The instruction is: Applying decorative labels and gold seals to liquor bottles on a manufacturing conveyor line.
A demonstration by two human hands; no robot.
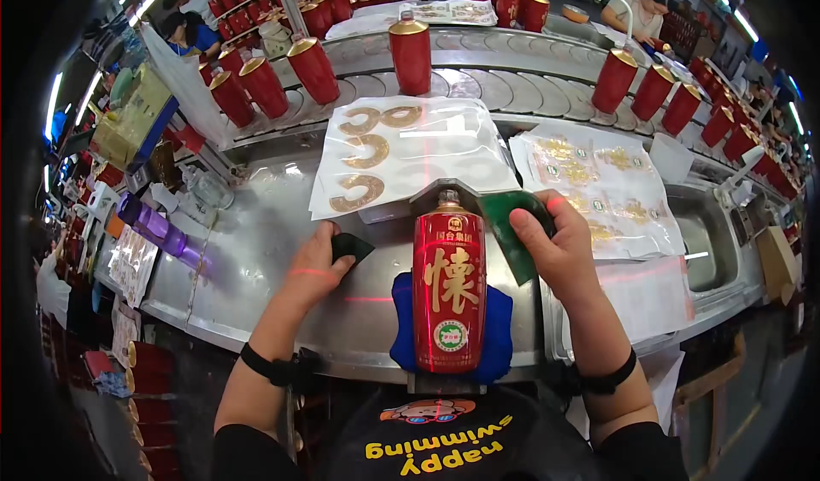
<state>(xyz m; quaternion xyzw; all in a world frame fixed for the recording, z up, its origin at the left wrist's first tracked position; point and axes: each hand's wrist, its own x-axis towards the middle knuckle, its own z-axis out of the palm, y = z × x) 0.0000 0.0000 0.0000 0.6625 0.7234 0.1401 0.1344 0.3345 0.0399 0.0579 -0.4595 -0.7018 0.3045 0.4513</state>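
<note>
A red bottle [448, 284] with gold lettering and a round green-and-white emblem lies in front of me on a folded blue cloth [401, 327], its neck pointing away. My right hand [564, 246] grips a flat green scraper [511, 233], whose blade stands close to the bottle's right shoulder. Left of the bottle and apart from it, my left hand [314, 269] is closed on a small dark scraper [351, 247]. Just beyond the bottle's neck, a white decal sheet [410, 161] with gold rings rests on a raised support. Thin red light lines cross both hands and the bottle.
Red bottles with gold tops, such as this one [410, 54], stand along a slatted conveyor [512, 88]. More decal sheets [598, 182] lie right, beside a sink [709, 233]. A purple water bottle [154, 225] and a glass jug [207, 192] are left. Other people work beyond.
</note>
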